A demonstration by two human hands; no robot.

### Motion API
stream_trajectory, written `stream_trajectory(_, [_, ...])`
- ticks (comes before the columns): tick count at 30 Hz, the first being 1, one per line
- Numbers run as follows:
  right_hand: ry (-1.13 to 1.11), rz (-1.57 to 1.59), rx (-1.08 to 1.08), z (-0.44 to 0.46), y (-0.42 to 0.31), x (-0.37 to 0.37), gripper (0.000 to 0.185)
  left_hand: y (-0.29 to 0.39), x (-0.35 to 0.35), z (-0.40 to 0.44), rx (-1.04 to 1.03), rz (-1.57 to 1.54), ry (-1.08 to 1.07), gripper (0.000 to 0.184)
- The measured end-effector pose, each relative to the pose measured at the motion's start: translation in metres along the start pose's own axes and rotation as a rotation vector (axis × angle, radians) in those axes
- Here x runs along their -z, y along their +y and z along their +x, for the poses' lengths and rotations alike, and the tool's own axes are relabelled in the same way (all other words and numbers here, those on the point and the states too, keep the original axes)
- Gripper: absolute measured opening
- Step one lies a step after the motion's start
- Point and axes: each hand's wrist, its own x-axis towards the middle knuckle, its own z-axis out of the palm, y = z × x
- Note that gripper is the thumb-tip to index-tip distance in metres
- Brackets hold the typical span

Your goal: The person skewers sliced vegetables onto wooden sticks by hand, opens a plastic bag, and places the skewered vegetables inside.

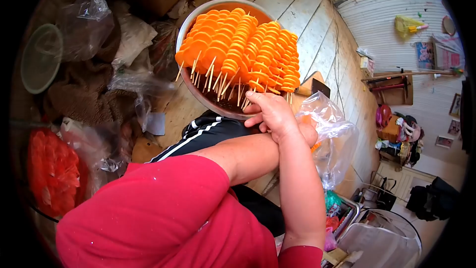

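A round metal basin (186, 77) holds several wooden skewers threaded with thin bright orange slices (238, 39), kind unclear, their bare stick ends pointing toward me. My right hand (270, 114) reaches over the basin's near rim, thumb and forefinger closed at the stick end of one skewer, the other fingers loosely bent. Crossing beneath that wrist, my left hand (309, 135) lies against a clear plastic bag (329, 139). Its fingers are mostly hidden behind my right forearm. Some orange shows at the bag beside this hand.
Crumpled plastic bags (89, 25), a red bag (54, 171) and a brown cloth (82, 94) lie at left. A wooden-handled tool with a dark end (317, 88) is right of the basin. A mesh-covered hoop (382, 238) stands at lower right.
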Motion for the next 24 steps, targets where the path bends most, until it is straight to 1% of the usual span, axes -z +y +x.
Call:
stream_trajectory(1, [-0.016, 0.04, 0.0, 0.0, 0.0, -0.001, 0.037, -0.002, -0.008, 0.003, 0.001, 0.002, -0.003, 0.021])
stream_trajectory(2, [-0.014, 0.04, -0.002, -0.001, -0.001, -0.002, 0.037, -0.004, -0.016, 0.007, 0.002, 0.004, -0.006, 0.021])
stream_trajectory(3, [-0.011, 0.098, -0.02, -0.003, -0.001, -0.002, 0.032, -0.002, -0.017, 0.007, 0.0, 0.003, -0.006, 0.021])
stream_trajectory(4, [-0.009, 0.155, -0.037, -0.004, -0.001, -0.002, 0.028, -0.001, -0.018, 0.008, -0.018, 0.045, -0.027, 0.021])
stream_trajectory(5, [-0.008, 0.153, -0.036, -0.002, 0.002, 0.0, 0.028, 0.0, -0.018, 0.008, -0.035, 0.087, -0.047, 0.021])
stream_trajectory(7, [0.0, 0.196, 0.048, 0.0, 0.008, 0.006, 0.02, 0.006, -0.011, 0.002, 0.001, 0.095, -0.026, 0.022])
stream_trajectory(8, [0.001, 0.196, 0.048, 0.001, 0.01, 0.007, 0.02, 0.01, -0.009, -0.001, 0.037, 0.104, -0.01, 0.022])
stream_trajectory(10, [-0.032, 0.233, 0.092, -0.003, 0.011, 0.008, 0.016, 0.011, -0.006, -0.003, 0.019, 0.116, -0.043, 0.022])
stream_trajectory(12, [-0.041, 0.297, 0.057, -0.004, 0.009, 0.005, 0.017, 0.009, -0.004, -0.004, 0.004, 0.132, -0.078, 0.023])
stream_trajectory(13, [-0.05, 0.357, 0.02, -0.005, 0.008, 0.004, 0.018, 0.008, -0.004, -0.004, 0.038, 0.07, -0.069, 0.023])
stream_trajectory(17, [-0.027, 0.329, 0.063, -0.002, 0.007, 0.0, 0.024, 0.008, -0.002, -0.005, 0.175, -0.177, -0.029, 0.023])
stream_trajectory(18, [-0.025, 0.334, 0.066, -0.004, 0.008, 0.0, 0.024, 0.009, 0.003, -0.006, 0.172, -0.172, -0.032, 0.023])
stream_trajectory(20, [-0.008, 0.306, 0.132, -0.006, 0.008, 0.001, 0.019, 0.017, 0.019, -0.015, 0.116, -0.103, -0.089, 0.023])
stream_trajectory(21, [0.028, 0.313, 0.123, -0.008, 0.008, 0.002, 0.015, 0.023, 0.026, -0.02, 0.097, -0.078, -0.108, 0.024])
stream_trajectory(22, [0.029, 0.316, 0.127, -0.009, 0.01, 0.002, 0.015, 0.032, 0.028, -0.029, 0.24, -0.357, 0.084, 0.024])
stream_trajectory(24, [0.019, 0.429, 0.181, -0.012, 0.016, 0.004, 0.014, 0.034, 0.025, -0.03, 0.377, -0.629, 0.269, 0.025])
